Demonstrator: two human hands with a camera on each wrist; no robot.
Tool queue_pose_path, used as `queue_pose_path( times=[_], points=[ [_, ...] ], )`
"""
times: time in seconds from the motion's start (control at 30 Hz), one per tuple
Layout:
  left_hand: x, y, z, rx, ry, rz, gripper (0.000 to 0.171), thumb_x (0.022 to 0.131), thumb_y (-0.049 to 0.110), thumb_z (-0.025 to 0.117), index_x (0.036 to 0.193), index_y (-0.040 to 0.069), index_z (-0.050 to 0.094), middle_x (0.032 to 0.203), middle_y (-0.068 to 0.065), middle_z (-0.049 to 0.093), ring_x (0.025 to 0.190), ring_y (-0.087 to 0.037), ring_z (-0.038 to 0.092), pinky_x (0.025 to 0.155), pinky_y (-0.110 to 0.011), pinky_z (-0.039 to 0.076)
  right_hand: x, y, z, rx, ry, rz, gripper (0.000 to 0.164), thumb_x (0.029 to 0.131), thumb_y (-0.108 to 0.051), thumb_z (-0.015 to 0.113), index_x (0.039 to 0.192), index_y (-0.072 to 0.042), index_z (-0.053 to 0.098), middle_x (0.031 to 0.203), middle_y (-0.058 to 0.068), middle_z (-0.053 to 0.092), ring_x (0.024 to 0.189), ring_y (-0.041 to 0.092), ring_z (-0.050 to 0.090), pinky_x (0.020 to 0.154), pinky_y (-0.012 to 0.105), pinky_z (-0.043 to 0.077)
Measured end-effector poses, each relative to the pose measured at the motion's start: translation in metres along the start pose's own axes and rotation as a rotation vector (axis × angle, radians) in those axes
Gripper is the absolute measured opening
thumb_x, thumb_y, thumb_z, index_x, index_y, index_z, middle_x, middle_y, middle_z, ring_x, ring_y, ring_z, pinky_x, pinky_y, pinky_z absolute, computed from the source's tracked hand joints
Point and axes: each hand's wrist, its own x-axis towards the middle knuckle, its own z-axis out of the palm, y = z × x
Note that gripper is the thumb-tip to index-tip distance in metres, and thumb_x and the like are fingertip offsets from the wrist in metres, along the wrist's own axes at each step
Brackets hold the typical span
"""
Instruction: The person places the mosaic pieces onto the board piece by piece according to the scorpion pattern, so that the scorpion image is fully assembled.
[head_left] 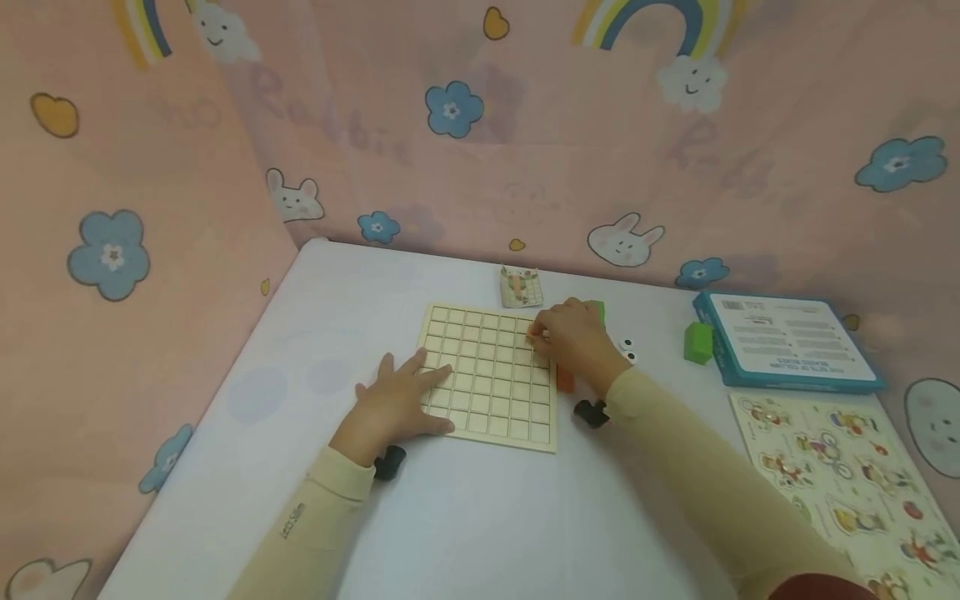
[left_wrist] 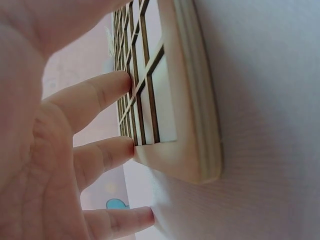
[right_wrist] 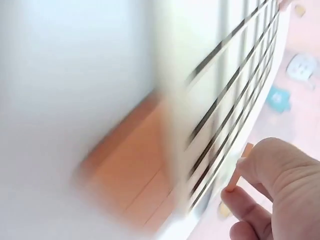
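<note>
A light wooden grid board (head_left: pixel 487 375) lies flat on the white table. My left hand (head_left: pixel 393 404) rests with spread fingers on its left edge, and in the left wrist view the fingertips (left_wrist: pixel 122 82) touch the grid and rim. Over the board's far right corner, my right hand (head_left: pixel 573 337) pinches a small flat orange piece (right_wrist: pixel 240 167) between thumb and finger. Under the right wrist, an orange block (head_left: pixel 566 379) sits against the board's right edge. A green piece (head_left: pixel 598 312) is partly hidden behind the right hand.
A small picture card (head_left: pixel 521 287) lies beyond the board. To the right are round eye-like pieces (head_left: pixel 628 350), a green block (head_left: pixel 698 343), a blue-edged box (head_left: pixel 795 342) and a sheet of pictured pieces (head_left: pixel 840 483). A patterned pink cloth (head_left: pixel 525 183) stands behind.
</note>
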Motion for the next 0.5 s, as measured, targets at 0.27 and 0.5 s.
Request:
queue_pose_path(
  times=[0.27,0.5],
  points=[
    [-0.001,-0.001,-0.002,-0.004,0.005,0.000,0.086,0.074,0.054,0.083,0.150,0.042,0.044,0.169,-0.001,0.020,0.152,-0.050,0.005,0.101,-0.087,0.015,0.022,-0.041,0.008,0.067,0.088,-0.112,0.014,0.095,-0.033,0.069,0.098,-0.023,0.078,0.108,-0.004,0.075,0.104,0.023,0.058,0.101,0.052,0.038],
    [-0.003,-0.003,0.000,0.028,0.024,0.013,0.085,0.075,0.056,0.082,0.150,0.042,0.044,0.168,-0.001,0.021,0.152,-0.050,0.007,0.100,-0.086,0.019,0.027,-0.051,0.017,0.062,0.103,-0.129,0.012,0.094,-0.030,0.070,0.099,-0.024,0.079,0.102,-0.007,0.075,0.108,0.023,0.059,0.103,0.052,0.038]
  ],
)
